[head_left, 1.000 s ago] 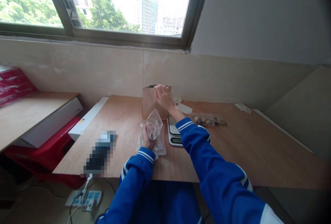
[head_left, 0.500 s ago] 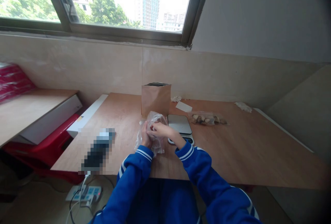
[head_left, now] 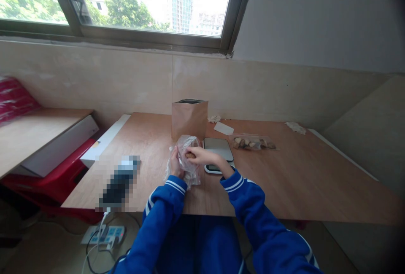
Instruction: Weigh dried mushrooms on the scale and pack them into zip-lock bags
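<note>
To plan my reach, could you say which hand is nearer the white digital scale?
Right: the right hand is beside the white digital scale; the left hand is farther left, holding a clear plastic bag.

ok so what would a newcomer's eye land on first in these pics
Your eye goes first to the middle of the wooden table, where the left hand grips a crumpled clear plastic bag and the right hand, in a bright blue sleeve, touches a small brown piece at it. Just beyond stand a kraft paper bag and a digital kitchen scale, with a clear bag of nut-like pieces further right. The bright window fills the top.
</note>
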The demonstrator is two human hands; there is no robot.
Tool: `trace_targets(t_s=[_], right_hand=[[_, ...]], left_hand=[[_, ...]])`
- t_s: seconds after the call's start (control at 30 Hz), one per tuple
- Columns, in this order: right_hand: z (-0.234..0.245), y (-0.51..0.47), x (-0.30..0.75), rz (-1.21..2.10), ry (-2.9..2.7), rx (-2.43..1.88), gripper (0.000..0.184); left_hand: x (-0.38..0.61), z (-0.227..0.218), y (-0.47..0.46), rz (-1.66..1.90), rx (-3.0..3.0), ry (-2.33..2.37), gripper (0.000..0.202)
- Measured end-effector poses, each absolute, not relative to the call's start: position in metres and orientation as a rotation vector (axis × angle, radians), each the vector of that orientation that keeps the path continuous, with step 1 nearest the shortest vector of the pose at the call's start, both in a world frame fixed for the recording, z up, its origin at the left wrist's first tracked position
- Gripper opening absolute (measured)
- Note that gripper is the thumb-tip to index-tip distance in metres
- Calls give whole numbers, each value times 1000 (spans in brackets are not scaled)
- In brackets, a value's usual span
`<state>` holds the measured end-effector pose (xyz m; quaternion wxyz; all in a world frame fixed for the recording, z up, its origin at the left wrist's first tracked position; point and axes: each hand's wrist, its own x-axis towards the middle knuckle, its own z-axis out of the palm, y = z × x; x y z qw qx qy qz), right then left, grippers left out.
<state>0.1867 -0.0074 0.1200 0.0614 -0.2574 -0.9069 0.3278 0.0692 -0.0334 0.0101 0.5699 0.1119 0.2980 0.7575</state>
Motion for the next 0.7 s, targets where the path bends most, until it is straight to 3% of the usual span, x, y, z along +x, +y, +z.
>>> trace_targets(t_s=[0.13,0.3,0.53,0.7], right_hand=[[151,15,196,1056,-2389,-626,22],[196,74,176,479,-1911,-615,19],[196,134,138,174,-2154,-638,24],[191,133,140,148,-2268,-639,31]], left_hand=[[71,24,-40,1724,166,692,38],[70,30,-44,1707,133,826,30],[68,25,-41,1700,163,858,34],[68,26,-42,1700,167,853,32]])
